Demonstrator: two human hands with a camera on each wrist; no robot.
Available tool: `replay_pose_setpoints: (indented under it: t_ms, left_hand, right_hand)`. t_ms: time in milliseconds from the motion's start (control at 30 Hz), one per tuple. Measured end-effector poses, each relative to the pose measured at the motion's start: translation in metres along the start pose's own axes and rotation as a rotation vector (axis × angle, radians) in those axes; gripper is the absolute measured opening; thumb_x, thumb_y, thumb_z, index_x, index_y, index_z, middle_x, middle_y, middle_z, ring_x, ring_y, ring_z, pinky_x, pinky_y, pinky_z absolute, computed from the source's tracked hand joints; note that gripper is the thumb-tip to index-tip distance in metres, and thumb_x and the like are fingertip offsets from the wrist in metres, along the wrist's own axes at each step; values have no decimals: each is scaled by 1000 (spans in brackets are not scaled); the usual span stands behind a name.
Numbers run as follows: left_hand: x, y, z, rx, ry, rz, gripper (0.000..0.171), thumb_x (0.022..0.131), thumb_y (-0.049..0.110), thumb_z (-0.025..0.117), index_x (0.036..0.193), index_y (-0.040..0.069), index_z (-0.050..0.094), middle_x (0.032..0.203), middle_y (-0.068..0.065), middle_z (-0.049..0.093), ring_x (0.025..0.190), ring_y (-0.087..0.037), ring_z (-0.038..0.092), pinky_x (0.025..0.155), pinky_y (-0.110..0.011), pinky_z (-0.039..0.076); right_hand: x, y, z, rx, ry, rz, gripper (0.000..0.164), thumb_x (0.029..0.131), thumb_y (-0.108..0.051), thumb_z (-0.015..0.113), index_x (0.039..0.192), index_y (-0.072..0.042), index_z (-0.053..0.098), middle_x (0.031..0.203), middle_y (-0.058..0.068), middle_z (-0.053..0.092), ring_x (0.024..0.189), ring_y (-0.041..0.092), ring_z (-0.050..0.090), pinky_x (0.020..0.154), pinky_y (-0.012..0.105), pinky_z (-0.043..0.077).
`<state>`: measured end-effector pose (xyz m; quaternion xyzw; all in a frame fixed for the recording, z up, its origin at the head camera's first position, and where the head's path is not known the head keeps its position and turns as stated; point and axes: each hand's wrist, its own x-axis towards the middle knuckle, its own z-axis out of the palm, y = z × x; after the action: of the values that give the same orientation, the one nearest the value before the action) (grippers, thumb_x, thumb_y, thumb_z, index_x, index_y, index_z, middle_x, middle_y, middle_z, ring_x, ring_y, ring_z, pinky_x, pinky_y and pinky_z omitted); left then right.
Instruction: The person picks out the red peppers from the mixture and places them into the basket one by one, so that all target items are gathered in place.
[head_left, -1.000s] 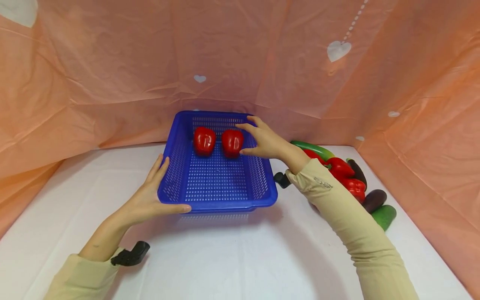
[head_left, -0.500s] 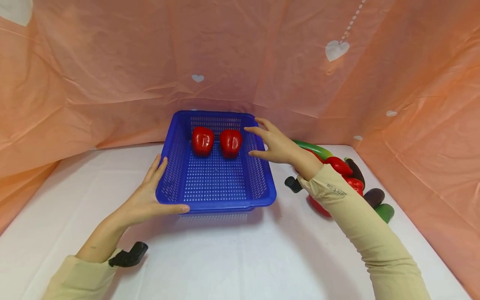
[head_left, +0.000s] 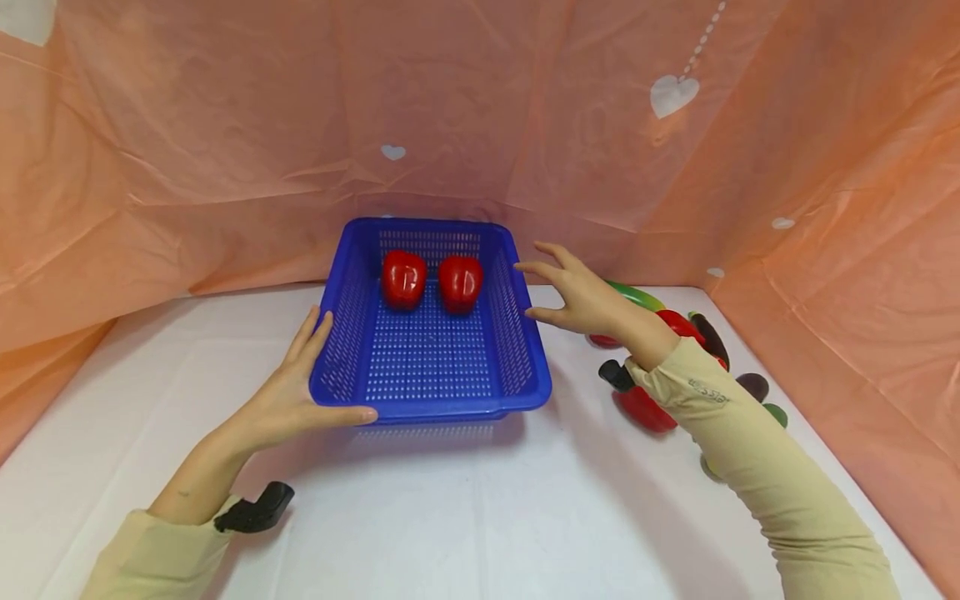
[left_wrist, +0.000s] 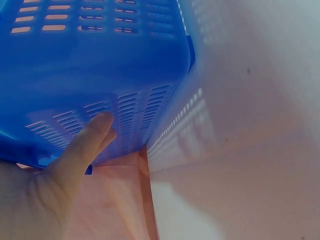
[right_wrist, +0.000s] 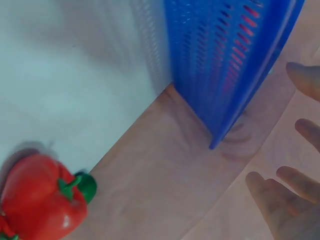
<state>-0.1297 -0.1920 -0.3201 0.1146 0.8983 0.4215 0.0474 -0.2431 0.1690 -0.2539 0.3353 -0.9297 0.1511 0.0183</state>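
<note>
A blue perforated plastic basket point(head_left: 427, 408) stands on the white table by the back cloth. Inside lie two red bell peppers, a left one point(head_left: 404, 280) and a right one point(head_left: 461, 283), near its far wall. My left hand point(head_left: 281, 404) is at the basket's left front corner with straight fingers along the outer wall and the thumb at the front rim. In the left wrist view the fingers point(left_wrist: 102, 125) lie against the basket's slotted wall. Just right of the right rim, my right hand point(head_left: 585, 300) hovers with spread fingers and holds nothing.
Right of the basket, partly behind my right arm, lie more vegetables: a red bell pepper point(head_left: 647, 410), another red pepper point(head_left: 681, 323), a long green vegetable point(head_left: 636, 296), an eggplant point(head_left: 708, 335) and others. Orange cloth point(head_left: 450, 100) hangs behind the table.
My right hand has moved from above the basket beside the right pepper to outside the right rim. The left hand and the basket have stayed in place.
</note>
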Motion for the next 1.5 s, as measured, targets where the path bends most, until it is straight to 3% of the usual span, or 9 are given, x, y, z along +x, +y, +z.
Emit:
replay_pose_setpoints:
  t_ms: [433, 867, 1500]
  left_hand:
    - [2, 1, -1, -1, -3, 2, 129, 68, 41, 85, 154, 20, -9, 160, 0, -20, 145, -48, 1, 104, -74, 16]
    - [1, -2, -2, 6, -7, 5, 129, 68, 40, 85, 154, 18, -9, 160, 0, -21, 144, -49, 2, 103, -75, 18]
    - [1, -1, -1, 9, -3, 12, 129, 68, 40, 85, 154, 17, -9, 160, -2, -20, 144, -50, 1, 104, -74, 18]
  right_hand:
    - [-20, 12, -4, -13, -56, 57, 64, 86, -20, 71, 144, -12, 44, 155, 22, 20, 143, 41, 20, 109, 60, 30]
    - [-37, 25, 0, -61, -54, 49, 61, 85, -19, 72, 140, -4, 48, 151, 28, 24, 138, 46, 28, 109, 59, 32]
    - [-78, 42, 4, -56, -137, 133, 62, 85, -18, 72, 141, -9, 47, 151, 26, 26, 137, 46, 27, 95, 59, 46]
